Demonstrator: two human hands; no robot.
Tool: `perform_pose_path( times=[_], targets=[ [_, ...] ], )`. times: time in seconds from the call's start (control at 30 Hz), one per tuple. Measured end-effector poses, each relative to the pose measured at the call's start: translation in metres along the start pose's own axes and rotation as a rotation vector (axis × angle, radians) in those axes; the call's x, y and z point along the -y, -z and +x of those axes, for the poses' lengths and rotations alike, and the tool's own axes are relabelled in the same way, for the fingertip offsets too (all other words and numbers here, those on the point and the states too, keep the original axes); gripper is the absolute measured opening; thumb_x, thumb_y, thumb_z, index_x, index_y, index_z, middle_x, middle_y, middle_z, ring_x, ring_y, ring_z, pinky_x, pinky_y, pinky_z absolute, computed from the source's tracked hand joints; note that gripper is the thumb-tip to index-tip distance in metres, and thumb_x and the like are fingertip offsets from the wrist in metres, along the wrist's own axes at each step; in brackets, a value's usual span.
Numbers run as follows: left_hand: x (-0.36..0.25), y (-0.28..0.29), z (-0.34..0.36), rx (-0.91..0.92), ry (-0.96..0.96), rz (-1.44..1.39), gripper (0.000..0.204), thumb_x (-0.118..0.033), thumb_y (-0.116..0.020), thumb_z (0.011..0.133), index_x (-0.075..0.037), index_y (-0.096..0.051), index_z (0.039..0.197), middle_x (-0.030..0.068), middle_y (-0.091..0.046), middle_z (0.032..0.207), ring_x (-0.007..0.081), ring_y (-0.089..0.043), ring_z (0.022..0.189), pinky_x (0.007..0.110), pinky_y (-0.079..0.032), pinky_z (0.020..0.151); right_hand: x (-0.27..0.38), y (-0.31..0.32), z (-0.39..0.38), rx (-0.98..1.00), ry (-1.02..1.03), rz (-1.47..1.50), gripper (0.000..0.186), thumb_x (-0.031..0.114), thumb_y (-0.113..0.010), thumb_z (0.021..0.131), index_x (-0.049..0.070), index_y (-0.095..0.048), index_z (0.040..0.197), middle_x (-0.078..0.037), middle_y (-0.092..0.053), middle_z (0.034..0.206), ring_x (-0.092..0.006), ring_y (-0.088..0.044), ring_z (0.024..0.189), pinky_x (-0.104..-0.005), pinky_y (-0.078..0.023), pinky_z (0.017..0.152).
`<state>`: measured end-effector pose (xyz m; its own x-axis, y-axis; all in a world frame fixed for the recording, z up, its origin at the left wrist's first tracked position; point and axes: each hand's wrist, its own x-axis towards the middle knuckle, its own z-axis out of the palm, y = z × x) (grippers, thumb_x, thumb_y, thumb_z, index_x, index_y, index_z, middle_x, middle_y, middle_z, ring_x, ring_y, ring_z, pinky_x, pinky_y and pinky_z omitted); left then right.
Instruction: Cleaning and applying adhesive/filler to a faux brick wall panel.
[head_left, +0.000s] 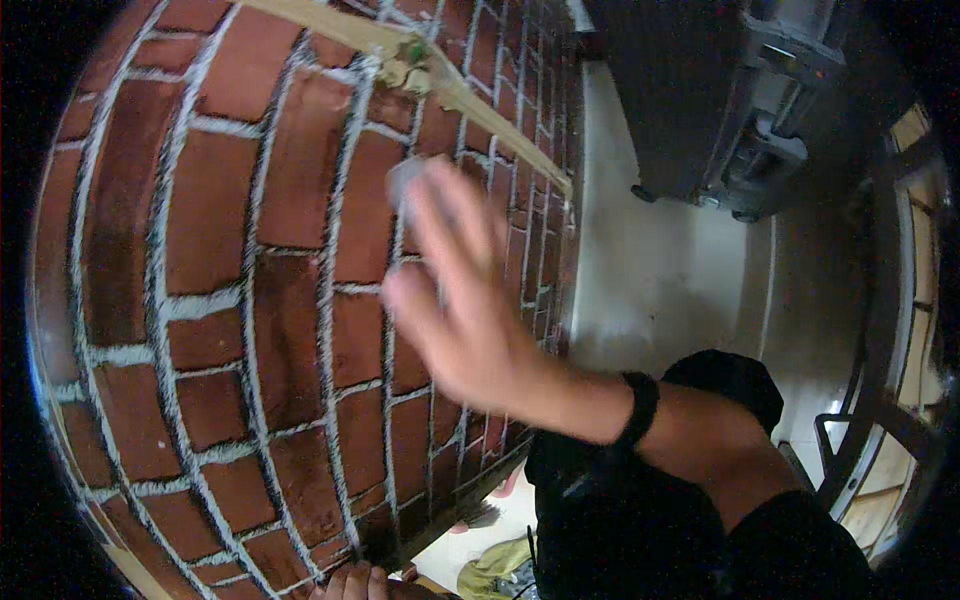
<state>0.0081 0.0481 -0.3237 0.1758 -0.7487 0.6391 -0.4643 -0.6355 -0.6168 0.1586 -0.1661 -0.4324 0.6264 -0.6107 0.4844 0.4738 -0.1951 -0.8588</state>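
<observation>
A large panel with red brick and rough pale grey joints [290,180] fills the left and middle of the head view. Over its middle reaches my right hand [455,290], blurred by motion, with a black band on the wrist. Its fingertips press a small grey pad [406,185] against the brick face; the pad's exact kind is too blurred to tell. At the bottom, my left hand [350,582] has its fingers curled at the panel's near edge, and most of that hand is cut off by the frame.
A pale wooden strip [520,145] crosses the panel's far part, with a crumbly lump [410,70] on it. To the right, a dark wheeled case [690,110] stands on the light floor [650,270]. An olive cloth item [495,570] lies below; a metal rack [870,400] borders the right.
</observation>
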Motion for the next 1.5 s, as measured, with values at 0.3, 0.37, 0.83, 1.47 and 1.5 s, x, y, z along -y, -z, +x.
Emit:
perform_pose_path(
  times=[0.3, 0.37, 0.83, 1.47, 1.5],
  targets=[
    [-0.021, 0.032, 0.030, 0.393, 0.221, -0.113, 0.023, -0.025, -0.058, 0.090, -0.005, -0.070, 0.086, 0.0084, -0.070, 0.086, 0.0214, -0.066, 0.080, 0.038, -0.043, 0.083, 0.050, 0.008, -0.011, 0.307, 0.417, 0.076, 0.058, 0.033, -0.062, 0.088, 0.003, -0.052, 0.136, -0.020, -0.037, 0.150, -0.0443, -0.031, 0.138, -0.0575, -0.021, 0.116],
    [-0.013, 0.037, 0.021, 0.462, 0.149, -0.081, 0.022, -0.020, -0.053, 0.080, -0.005, -0.067, 0.087, 0.0108, -0.068, 0.087, 0.0283, -0.064, 0.084, 0.050, -0.039, 0.092, 0.080, 0.003, 0.010, 0.209, 0.325, 0.097, 0.067, 0.036, -0.060, 0.089, -0.004, -0.044, 0.140, -0.026, -0.034, 0.150, -0.0490, -0.030, 0.137, -0.0585, -0.021, 0.114],
    [0.030, 0.058, 0.125, 0.608, 0.022, -0.586, 0.037, -0.016, -0.070, 0.072, -0.005, -0.066, 0.107, 0.0114, -0.063, 0.106, 0.0287, -0.061, 0.103, 0.045, -0.047, 0.096, 0.123, 0.034, -0.009, 0.413, 0.228, 0.053, 0.059, -0.007, -0.053, 0.084, 0.001, -0.047, 0.142, -0.021, -0.043, 0.147, -0.0364, -0.043, 0.134, -0.0422, -0.032, 0.112],
    [0.002, 0.098, 0.220, 1.188, 0.019, -1.257, 0.014, -0.013, -0.063, 0.077, -0.002, -0.068, 0.085, 0.0145, -0.068, 0.071, 0.0307, -0.070, 0.068, 0.041, -0.056, 0.056, 0.068, 0.133, 0.005, 0.340, -0.303, 0.064, 0.053, -0.010, -0.048, 0.082, -0.001, -0.057, 0.133, -0.012, -0.057, 0.137, -0.0206, -0.052, 0.128, -0.0313, -0.034, 0.110],
    [0.008, 0.102, 0.229, 1.333, -0.039, -1.160, 0.014, -0.013, -0.063, 0.077, -0.002, -0.069, 0.085, 0.0144, -0.069, 0.074, 0.0303, -0.071, 0.069, 0.041, -0.056, 0.057, 0.071, 0.128, 0.002, 0.382, -0.275, 0.069, 0.052, -0.010, -0.049, 0.082, -0.001, -0.057, 0.133, -0.012, -0.058, 0.137, -0.0209, -0.052, 0.128, -0.0314, -0.033, 0.111]
  ],
)
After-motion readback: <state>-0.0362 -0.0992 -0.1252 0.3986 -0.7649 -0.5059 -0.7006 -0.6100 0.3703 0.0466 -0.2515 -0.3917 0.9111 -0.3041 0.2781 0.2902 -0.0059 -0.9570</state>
